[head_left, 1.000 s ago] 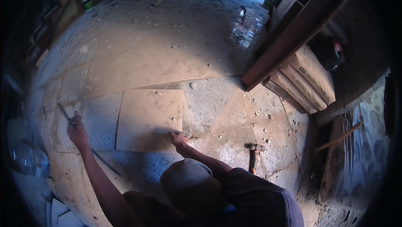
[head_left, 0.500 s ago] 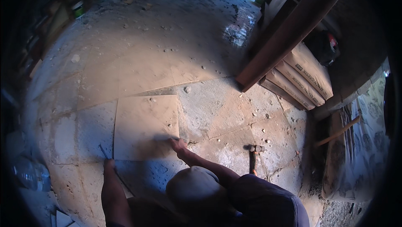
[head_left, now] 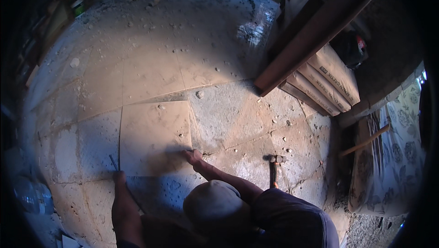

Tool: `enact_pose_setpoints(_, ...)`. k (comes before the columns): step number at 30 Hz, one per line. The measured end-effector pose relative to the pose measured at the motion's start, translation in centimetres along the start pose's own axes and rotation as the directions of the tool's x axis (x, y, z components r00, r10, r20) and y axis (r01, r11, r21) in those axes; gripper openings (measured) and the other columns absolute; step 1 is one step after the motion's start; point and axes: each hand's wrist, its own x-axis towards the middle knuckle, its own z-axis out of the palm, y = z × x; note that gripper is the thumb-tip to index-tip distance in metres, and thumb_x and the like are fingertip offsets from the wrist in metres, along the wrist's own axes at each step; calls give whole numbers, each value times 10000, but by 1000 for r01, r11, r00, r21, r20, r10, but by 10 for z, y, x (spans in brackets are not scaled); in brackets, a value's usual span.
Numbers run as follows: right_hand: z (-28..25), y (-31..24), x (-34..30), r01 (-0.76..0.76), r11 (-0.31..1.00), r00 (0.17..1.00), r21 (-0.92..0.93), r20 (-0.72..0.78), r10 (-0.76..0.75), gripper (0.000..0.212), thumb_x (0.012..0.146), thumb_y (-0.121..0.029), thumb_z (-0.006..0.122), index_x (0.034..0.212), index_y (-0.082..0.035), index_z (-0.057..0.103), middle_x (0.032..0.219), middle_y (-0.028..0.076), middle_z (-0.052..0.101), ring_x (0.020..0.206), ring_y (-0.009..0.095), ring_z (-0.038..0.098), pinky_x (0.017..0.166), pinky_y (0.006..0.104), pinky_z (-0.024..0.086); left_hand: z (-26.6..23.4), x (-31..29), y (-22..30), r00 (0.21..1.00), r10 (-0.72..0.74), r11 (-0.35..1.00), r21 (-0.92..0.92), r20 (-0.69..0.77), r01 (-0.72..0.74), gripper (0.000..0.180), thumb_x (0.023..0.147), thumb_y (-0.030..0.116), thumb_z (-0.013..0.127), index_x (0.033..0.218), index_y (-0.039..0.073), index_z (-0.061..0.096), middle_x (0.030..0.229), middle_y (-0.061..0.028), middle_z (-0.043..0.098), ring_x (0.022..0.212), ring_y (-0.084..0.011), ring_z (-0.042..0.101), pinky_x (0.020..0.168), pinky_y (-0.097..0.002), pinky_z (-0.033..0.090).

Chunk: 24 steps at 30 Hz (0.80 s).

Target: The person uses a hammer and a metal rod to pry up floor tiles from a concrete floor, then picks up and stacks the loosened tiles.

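A large square floor tile (head_left: 153,133), dusty and beige, lies on the rough floor in front of me. My left hand (head_left: 120,178) is at its near left corner, closed around a slim metal rod (head_left: 113,161) with a chisel-like look, whose tip points away from me. At the tile's right edge, the fingers of my right hand (head_left: 194,157) are bent onto the edge and grip it. A hammer (head_left: 276,168) with a dark and orange handle rests on the floor to the right, apart from both hands.
Stacked paper sacks (head_left: 327,78) stand at the right behind a leaning brown beam (head_left: 315,37). A wooden handle (head_left: 366,140) juts out beside a flower-patterned sheet (head_left: 393,161). Clear plastic bottles (head_left: 34,196) lie at the left. Rubble bits are scattered over the floor.
The whole view has shifted slightly, with the far scene moving a little left and up. Both hands keep their places at the tile, which shows no clear movement.
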Motion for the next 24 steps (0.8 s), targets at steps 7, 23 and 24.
enact_pose_setpoints(7,17,-52,-34,-227,968,968,109,-81,237,722,774,-543,678,1258,-18,571,1309,265,528,1222,411,515,1005,448,451,-24,-2,-30,987,-112,994,32,117,109,200,841,119,589,961,69,741,929,-186,714,903,-332,706,791,-423,579)
enact_pose_setpoints(23,-107,-194,-83,578,785,734,224,278,-620,335,953,-245,619,1177,3,635,1011,75,680,892,197,645,791,334,523,-153,-74,-41,806,-587,621,-681,-77,387,379,969,308,437,1121,42,661,1016,-221,669,920,-369,658,762,-481,511)
enact_pose_setpoints(24,-100,-227,-93,828,539,556,-154,353,-753,310,955,-245,614,1143,0,634,959,60,671,843,191,641,749,319,521,-164,-96,-73,699,-712,375,-875,-61,307,390,970,323,443,1173,60,646,1008,-207,666,868,-333,663,705,-455,513)
